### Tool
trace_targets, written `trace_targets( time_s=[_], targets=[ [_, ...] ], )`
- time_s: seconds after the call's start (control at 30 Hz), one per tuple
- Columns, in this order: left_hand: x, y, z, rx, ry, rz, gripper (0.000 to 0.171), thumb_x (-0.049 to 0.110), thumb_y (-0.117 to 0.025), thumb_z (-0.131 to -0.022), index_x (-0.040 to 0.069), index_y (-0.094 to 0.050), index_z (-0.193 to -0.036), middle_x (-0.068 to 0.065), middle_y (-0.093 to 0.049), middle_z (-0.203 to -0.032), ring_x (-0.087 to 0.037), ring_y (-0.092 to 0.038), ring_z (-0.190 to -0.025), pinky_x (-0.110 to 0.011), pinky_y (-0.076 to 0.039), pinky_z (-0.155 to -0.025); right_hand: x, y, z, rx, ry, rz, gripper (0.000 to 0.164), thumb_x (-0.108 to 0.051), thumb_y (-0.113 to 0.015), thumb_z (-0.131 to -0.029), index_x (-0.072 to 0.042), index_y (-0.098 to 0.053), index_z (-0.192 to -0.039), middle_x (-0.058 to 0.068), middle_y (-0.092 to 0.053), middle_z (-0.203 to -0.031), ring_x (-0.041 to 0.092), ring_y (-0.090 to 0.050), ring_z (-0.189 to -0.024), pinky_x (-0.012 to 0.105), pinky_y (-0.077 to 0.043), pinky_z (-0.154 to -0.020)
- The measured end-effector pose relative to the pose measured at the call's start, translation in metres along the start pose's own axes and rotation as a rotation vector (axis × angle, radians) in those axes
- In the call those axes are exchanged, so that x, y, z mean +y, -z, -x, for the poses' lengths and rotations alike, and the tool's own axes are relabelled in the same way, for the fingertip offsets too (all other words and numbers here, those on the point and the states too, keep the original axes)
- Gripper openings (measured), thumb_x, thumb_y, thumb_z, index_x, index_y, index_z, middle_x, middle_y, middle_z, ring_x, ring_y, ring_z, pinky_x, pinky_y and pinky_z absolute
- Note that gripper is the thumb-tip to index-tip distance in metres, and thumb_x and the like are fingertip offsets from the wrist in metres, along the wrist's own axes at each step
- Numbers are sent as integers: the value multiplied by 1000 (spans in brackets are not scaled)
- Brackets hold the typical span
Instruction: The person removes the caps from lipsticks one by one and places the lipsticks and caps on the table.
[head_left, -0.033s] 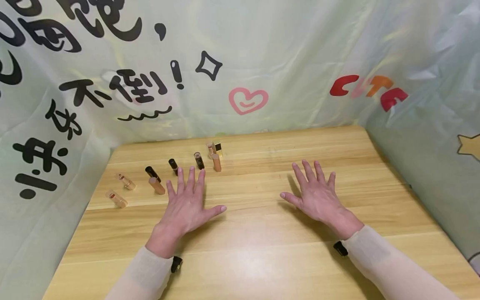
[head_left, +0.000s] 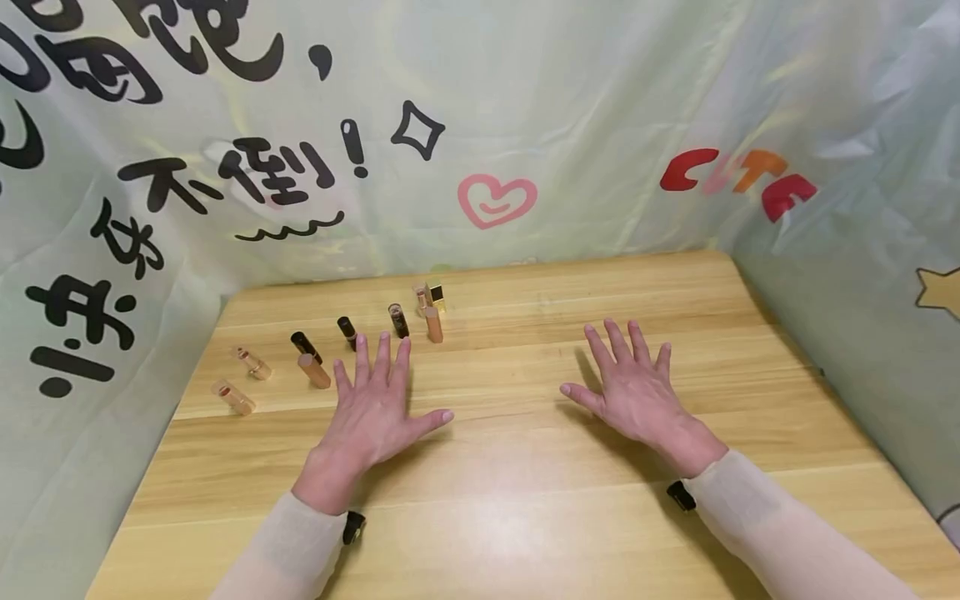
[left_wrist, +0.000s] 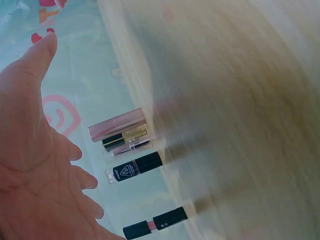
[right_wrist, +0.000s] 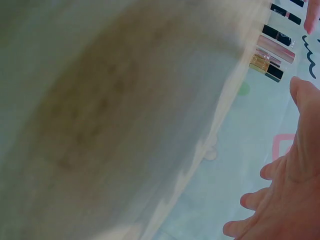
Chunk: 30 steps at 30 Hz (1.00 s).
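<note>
My left hand (head_left: 367,421) hovers palm down with its fingers spread, holding nothing. Just beyond its fingertips are a rose-tan lipstick tube (head_left: 313,372), a black tube (head_left: 306,347) and another black tube (head_left: 347,332). A black tube with a clear top (head_left: 398,321) stands farther back, beside a second rose-tan tube (head_left: 433,325). Behind that are a gold tube with a black top (head_left: 437,298) and a clear-capped pink lipstick (head_left: 422,300). My right hand (head_left: 637,400) is also spread and holds nothing, over the wooden table's right half.
Two clear-capped pink lipsticks (head_left: 252,364) stand at the table's left side. The wooden table (head_left: 495,475) meets a printed cloth (head_left: 585,100) along its back, and cloth also hangs at both sides. Black wrist cameras (head_left: 353,527) sit under the sleeves.
</note>
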<state>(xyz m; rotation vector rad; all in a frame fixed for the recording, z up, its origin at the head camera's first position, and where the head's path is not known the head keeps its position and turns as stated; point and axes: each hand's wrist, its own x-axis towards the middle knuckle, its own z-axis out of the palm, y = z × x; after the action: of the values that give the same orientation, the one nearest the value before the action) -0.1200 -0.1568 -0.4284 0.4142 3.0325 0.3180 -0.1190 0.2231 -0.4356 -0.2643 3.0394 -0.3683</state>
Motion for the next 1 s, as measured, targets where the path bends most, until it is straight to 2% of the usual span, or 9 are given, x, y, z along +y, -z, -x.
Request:
trace_targets(
  time_s=[0.3,0.43,0.5,0.63,0.73,1.0],
  targets=[
    [4,0,-7,8,-4,7,128,94,-51,-82,13,-3,-171,-21,0,-176,-43,22,-159,-81,3,-119,8,6,5,43,-10,1,105,-83,-42,-97,-14,-13,-170,24,-9,-175,54,2,-160,88,-1,-112],
    [4,-1,-6,-10,-17,24,127,93,-49,-84,14,0,-170,-20,4,-176,-44,23,-158,-81,5,-119,8,5,9,54,-18,11,104,-80,-46,-97,-13,-15,-170,25,-10,-175,55,1,-159,88,-1,-113],
    [-1,0,0,-14,-14,29,127,92,-50,-85,13,2,-170,-21,8,-175,-45,25,-157,-81,7,-118,2,2,7,44,-11,23,103,-80,-47,-97,-14,-15,-170,24,-9,-175,53,1,-160,87,0,-114],
    [-19,4,20,-3,42,18,127,87,-54,-88,8,3,-169,-24,13,-173,-49,26,-155,-83,10,-115,-19,-5,-7,13,65,15,103,-83,-43,-96,-18,-14,-171,20,-7,-177,50,2,-161,85,1,-116],
    [-25,5,28,4,61,19,126,86,-54,-89,5,1,-168,-25,13,-172,-52,24,-155,-85,7,-113,-28,-7,-13,-7,87,14,103,-84,-42,-96,-20,-13,-171,17,-7,-177,48,4,-162,85,1,-116],
    [-2,3,6,10,-15,43,127,86,-57,-87,7,-1,-169,-25,8,-174,-49,22,-157,-81,1,-119,-10,3,1,21,15,29,103,-81,-49,-96,-19,-14,-171,18,-7,-177,48,4,-162,85,1,-116]
  ],
)
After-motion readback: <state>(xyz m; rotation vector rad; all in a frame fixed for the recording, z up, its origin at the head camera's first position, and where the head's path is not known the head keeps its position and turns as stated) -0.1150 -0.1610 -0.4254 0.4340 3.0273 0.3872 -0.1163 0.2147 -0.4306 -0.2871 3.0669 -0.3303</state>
